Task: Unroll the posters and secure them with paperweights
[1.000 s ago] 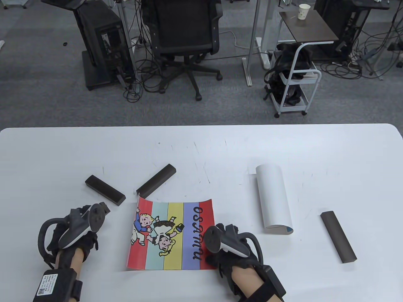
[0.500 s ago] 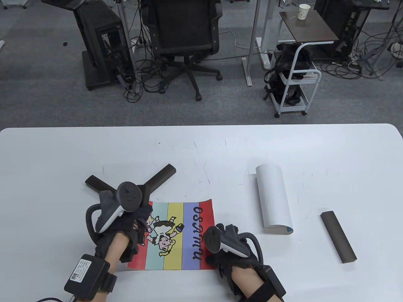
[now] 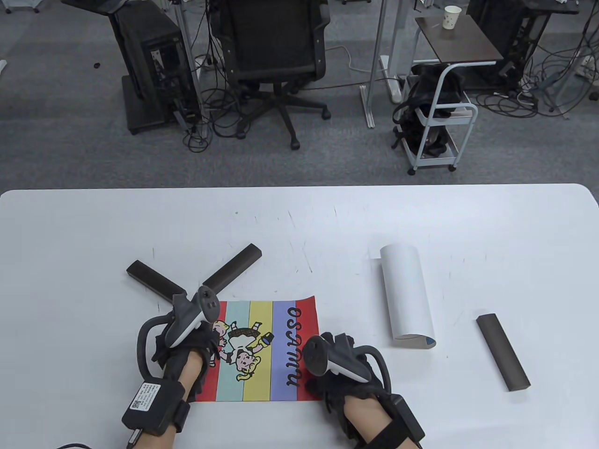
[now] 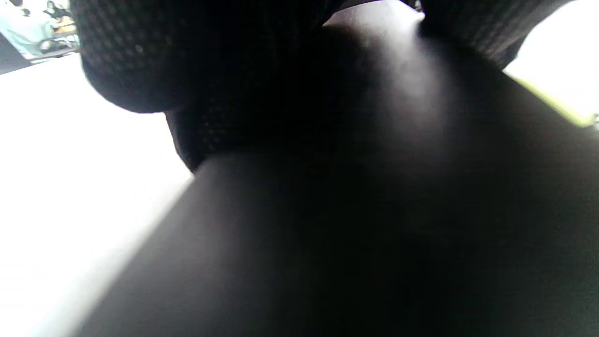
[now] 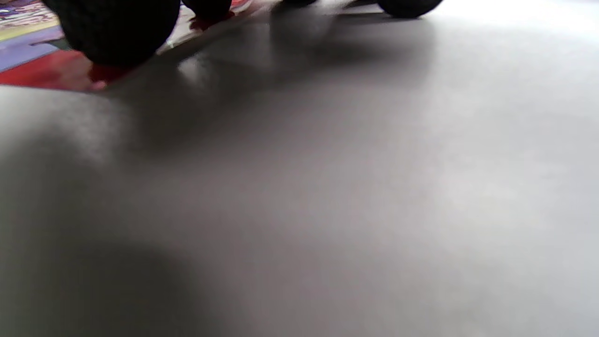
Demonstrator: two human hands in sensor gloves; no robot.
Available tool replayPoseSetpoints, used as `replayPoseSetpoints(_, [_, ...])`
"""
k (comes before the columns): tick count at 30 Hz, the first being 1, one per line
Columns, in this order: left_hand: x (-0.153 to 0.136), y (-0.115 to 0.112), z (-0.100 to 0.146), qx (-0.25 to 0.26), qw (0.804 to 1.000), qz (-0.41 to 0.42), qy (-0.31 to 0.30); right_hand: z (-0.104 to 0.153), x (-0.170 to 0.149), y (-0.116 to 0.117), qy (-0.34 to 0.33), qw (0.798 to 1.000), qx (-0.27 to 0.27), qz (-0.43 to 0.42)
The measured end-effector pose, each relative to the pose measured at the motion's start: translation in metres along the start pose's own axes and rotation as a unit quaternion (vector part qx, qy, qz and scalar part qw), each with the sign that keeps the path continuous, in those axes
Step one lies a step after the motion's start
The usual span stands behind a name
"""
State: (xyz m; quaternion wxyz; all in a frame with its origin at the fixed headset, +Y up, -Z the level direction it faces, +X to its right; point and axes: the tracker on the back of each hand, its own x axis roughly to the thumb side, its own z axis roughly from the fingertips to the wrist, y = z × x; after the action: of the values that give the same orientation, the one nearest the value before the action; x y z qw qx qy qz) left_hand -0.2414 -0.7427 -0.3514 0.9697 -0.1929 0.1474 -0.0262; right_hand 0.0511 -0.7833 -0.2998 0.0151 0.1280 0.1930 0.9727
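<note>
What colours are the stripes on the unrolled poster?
The unrolled poster has vertical stripes: red, pale teal, yellow, periwinkle blue, red. Clearest in the table view.

The table view is evenly and brightly lit from overhead, sharp throughout, with the white table near glare but not blown out. Shadows are soft and short: a thin one hugs the near edge of the striped poster, another lies beside the rolled poster. The table's far edge bows slightly (wide-lens distortion). The left wrist view is almost wholly dark and blurred, with overexposed white at both sides. The right wrist view is dim, grey and out of focus, with a broad soft shadow.
</note>
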Motion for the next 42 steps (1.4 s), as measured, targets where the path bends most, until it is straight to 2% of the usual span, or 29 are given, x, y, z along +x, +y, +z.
replayPoseSetpoints(10, [-0.009,-0.018,-0.017,-0.018,0.997,-0.063,0.05,0.0,0.0,0.0,0.0,1.0,0.002,0.001])
replayPoseSetpoints(17, [-0.01,-0.017,-0.011,-0.024,0.995,-0.07,0.062,0.0,0.001,0.0,0.0,1.0,0.002,0.002])
replayPoseSetpoints(20, [-0.008,-0.002,0.002,0.023,0.998,-0.045,0.03,0.0,0.001,0.0,0.0,1.0,0.002,0.002])
replayPoseSetpoints(23, [-0.004,0.022,0.021,0.081,0.996,0.03,-0.019,0.0,0.001,0.0,-0.001,1.0,0.002,0.002])
replayPoseSetpoints(25, [-0.001,0.036,0.034,0.11,0.988,0.089,-0.067,0.0,0.001,0.0,-0.001,1.0,0.002,0.002])
replayPoseSetpoints(28, [0.004,0.047,0.052,0.14,0.964,0.172,-0.149,0.0,0.001,0.001,-0.001,1.0,0.002,0.003])
replayPoseSetpoints(31, [0.012,0.043,0.066,0.15,0.94,0.21,-0.221,0.0,0.001,0.001,-0.001,1.0,0.001,0.003])
replayPoseSetpoints(34, [0.02,0.027,0.074,0.147,0.927,0.224,-0.264,0.0,0.001,0.001,-0.001,1.0,0.001,0.003])
replayPoseSetpoints(42, [0.025,-0.008,0.073,0.154,0.909,0.262,-0.286,0.0,0.001,0.001,-0.002,1.0,0.0,0.004])
